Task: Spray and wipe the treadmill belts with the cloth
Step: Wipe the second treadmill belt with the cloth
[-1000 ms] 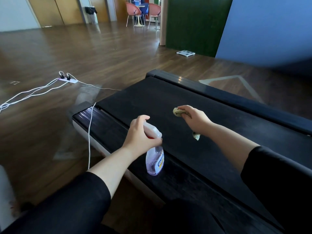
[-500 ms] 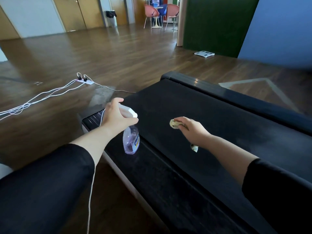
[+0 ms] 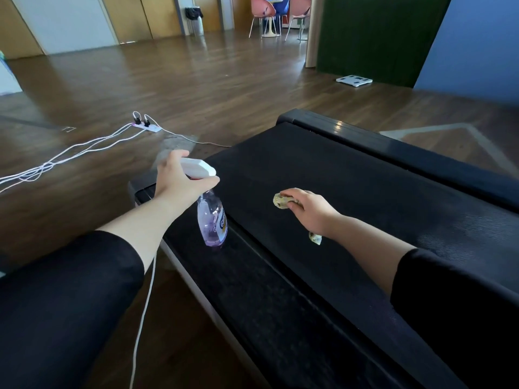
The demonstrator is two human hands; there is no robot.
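My left hand [image 3: 175, 182] grips the white trigger head of the spray bottle [image 3: 212, 220], held over the near edge of the treadmill belt [image 3: 351, 192]. My right hand [image 3: 311, 210] clutches the bunched cloth [image 3: 280, 200] against the belt mid-width; a white cable [image 3: 143, 313] trails below my left arm.

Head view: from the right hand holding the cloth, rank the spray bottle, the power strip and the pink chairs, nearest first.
1. Spray bottle, gripped by the left hand, just left of the right hand and its cloth, at the treadmill's near edge.
2. Power strip, on the floor farther left.
3. Pink chairs, at the room's far end.
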